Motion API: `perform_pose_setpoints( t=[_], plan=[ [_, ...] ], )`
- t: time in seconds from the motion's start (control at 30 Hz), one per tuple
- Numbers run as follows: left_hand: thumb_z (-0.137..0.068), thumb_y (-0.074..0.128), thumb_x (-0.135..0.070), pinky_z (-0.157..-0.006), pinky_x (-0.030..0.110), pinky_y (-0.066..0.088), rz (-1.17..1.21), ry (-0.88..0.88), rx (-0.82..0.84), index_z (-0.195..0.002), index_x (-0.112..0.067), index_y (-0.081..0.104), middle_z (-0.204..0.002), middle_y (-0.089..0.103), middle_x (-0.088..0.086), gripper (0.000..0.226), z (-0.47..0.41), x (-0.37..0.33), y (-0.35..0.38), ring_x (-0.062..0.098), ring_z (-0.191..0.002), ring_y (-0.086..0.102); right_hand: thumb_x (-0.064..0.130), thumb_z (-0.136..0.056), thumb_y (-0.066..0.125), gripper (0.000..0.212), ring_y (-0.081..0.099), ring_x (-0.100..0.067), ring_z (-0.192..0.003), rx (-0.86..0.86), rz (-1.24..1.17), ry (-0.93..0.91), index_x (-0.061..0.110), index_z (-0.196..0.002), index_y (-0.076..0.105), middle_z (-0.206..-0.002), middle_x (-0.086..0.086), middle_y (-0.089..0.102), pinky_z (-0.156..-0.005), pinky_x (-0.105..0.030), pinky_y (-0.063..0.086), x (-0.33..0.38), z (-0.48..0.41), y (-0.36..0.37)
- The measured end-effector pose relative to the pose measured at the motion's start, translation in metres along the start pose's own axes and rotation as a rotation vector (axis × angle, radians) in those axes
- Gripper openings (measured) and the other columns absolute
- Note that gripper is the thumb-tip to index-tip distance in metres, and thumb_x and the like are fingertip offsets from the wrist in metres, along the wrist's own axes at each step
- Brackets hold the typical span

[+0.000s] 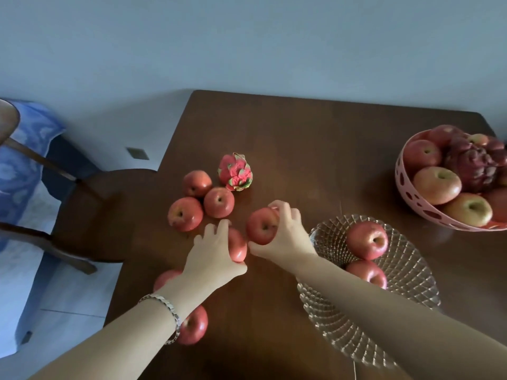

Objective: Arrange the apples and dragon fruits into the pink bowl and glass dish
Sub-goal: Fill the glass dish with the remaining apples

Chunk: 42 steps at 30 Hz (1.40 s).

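1. Dark brown wood: a table (329,149) carries red apples, dragon fruits, a pink bowl and a glass dish.
2. The left hand (216,250) curls over an apple (238,249) from above and grips it, between the table's middle and its left edge.
3. The right hand (286,233) wraps a second apple (260,226) just beside the first, with fingers over the far side and thumb on the near side.
4. Handling, as a judgement: apples are firm, fairly heavy, smooth and likely to roll, so a full-palm hold round the widest part suits them. They bruise if dropped, and the glass dish could chip, so they are best set down gently.
5. The dragon fruit (235,172) looks softer and has leafy scales. It is best cupped round the body, not lifted by the scales.
6. Count on the bare table: seven apples. Two are in the hands, a cluster (219,202) of three lies toward the left edge, and two more (193,326) sit half hidden under the left forearm. There is also one dragon fruit.
7. The glass dish (411,270), toward the near edge, holds two apples (367,239).
8. The pink bowl (411,200), at the right edge, shows at least five apples (437,185) and one dark dragon fruit (472,165).
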State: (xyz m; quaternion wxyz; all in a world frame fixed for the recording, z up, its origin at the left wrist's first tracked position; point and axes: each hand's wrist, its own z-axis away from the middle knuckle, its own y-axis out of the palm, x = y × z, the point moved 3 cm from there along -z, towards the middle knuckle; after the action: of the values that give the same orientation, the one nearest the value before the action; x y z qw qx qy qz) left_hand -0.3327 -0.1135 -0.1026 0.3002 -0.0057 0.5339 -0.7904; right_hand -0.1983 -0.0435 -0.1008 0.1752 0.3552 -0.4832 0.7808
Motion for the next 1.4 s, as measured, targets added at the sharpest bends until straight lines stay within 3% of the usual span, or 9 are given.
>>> perform_pose_setpoints(
  t=[0.27,0.53,0.77,0.97,1.07,1.13,1.2,1.23,1.4],
  plan=[
    [-0.066,0.072,-0.037,-0.085,0.031,0.045,-0.013,0.351,0.113,-0.132,-0.029,0.029,-0.128,0.04,-0.001,0.079,0.022,-0.096,0.029,0.024,-0.109,0.044,0.024,-0.056,0.088,0.082,0.046,-0.014,-0.101,-0.196,0.051,0.137,0.027,-0.123,0.04,-0.113,0.003,0.038,-0.085,-0.026,0.038,-0.097,0.072,-0.132],
    [-0.067,0.074,-0.038,-0.087,0.041,0.045,-0.47,0.672,0.337,-0.144,-0.039,0.003,-0.13,0.04,0.012,0.105,0.051,-0.172,0.083,0.035,-0.107,0.052,0.026,-0.055,0.08,0.084,0.052,-0.021,-0.103,0.0,0.351,0.175,0.031,-0.129,0.042,-0.117,0.003,0.039,-0.086,-0.033,0.051,-0.177,0.073,-0.16],
    [-0.072,0.073,-0.042,-0.093,0.039,0.041,-0.674,0.558,0.324,-0.147,-0.034,-0.011,-0.143,0.03,0.016,0.112,0.051,-0.188,0.111,0.037,-0.122,0.042,0.026,-0.06,0.073,0.084,0.038,-0.025,-0.125,0.039,0.543,0.005,0.018,-0.136,0.037,-0.133,-0.002,0.045,-0.103,-0.032,0.038,-0.184,0.061,-0.155],
    [-0.072,0.074,-0.04,-0.099,0.043,0.039,-0.69,0.536,0.306,-0.145,-0.037,-0.014,-0.146,0.026,0.017,0.114,0.052,-0.182,0.115,0.04,-0.128,0.035,0.031,-0.072,0.073,0.095,0.027,-0.026,-0.138,0.09,0.709,-0.005,0.018,-0.148,0.017,-0.15,-0.009,0.022,-0.109,-0.034,0.032,-0.19,0.063,-0.148],
    [-0.072,0.073,-0.039,-0.097,0.042,0.04,-0.64,0.538,0.286,-0.146,-0.037,-0.009,-0.144,0.029,0.014,0.111,0.054,-0.181,0.111,0.038,-0.126,0.038,0.028,-0.069,0.078,0.108,0.009,-0.027,-0.144,0.102,0.519,0.046,0.017,-0.15,0.007,-0.154,-0.011,0.01,-0.116,-0.042,0.023,-0.188,0.07,-0.151],
    [-0.071,0.071,-0.036,-0.092,0.038,0.042,-0.525,0.545,0.224,-0.146,-0.034,-0.002,-0.138,0.035,0.009,0.104,0.058,-0.181,0.107,0.033,-0.119,0.041,0.022,-0.07,0.069,0.086,0.023,-0.022,-0.134,-0.102,0.247,-0.058,0.012,-0.145,0.028,-0.144,-0.012,0.029,-0.112,-0.046,0.03,-0.174,0.083,-0.156],
    [-0.07,0.068,-0.035,-0.088,0.035,0.044,-0.357,0.553,0.138,-0.145,-0.031,0.004,-0.135,0.037,0.002,0.099,0.063,-0.182,0.1,0.028,-0.114,0.043,0.029,-0.068,0.054,0.058,0.039,-0.011,-0.11,-0.325,0.037,-0.161,0.012,-0.123,0.054,-0.117,-0.002,0.049,-0.097,-0.036,0.039,-0.16,0.1,-0.16],
    [-0.07,0.067,-0.035,-0.088,0.034,0.045,-0.269,0.561,0.104,-0.145,-0.029,0.005,-0.135,0.037,-0.001,0.098,0.066,-0.184,0.096,0.026,-0.113,0.043,0.035,-0.069,0.053,0.051,0.045,-0.01,-0.102,-0.316,-0.053,-0.139,0.016,-0.115,0.057,-0.108,0.003,0.052,-0.091,-0.032,0.042,-0.155,0.106,-0.158],
    [-0.076,0.066,-0.041,-0.091,0.03,0.043,-0.069,0.76,-0.031,-0.146,-0.029,0.005,-0.141,0.038,-0.005,0.094,0.08,-0.199,0.094,0.023,-0.108,0.044,0.042,-0.079,0.069,0.052,0.065,-0.01,-0.091,0.28,-0.319,0.315,0.032,-0.124,0.043,-0.108,0.004,0.06,-0.08,-0.026,0.055,-0.15,0.117,-0.128]
  ],
)
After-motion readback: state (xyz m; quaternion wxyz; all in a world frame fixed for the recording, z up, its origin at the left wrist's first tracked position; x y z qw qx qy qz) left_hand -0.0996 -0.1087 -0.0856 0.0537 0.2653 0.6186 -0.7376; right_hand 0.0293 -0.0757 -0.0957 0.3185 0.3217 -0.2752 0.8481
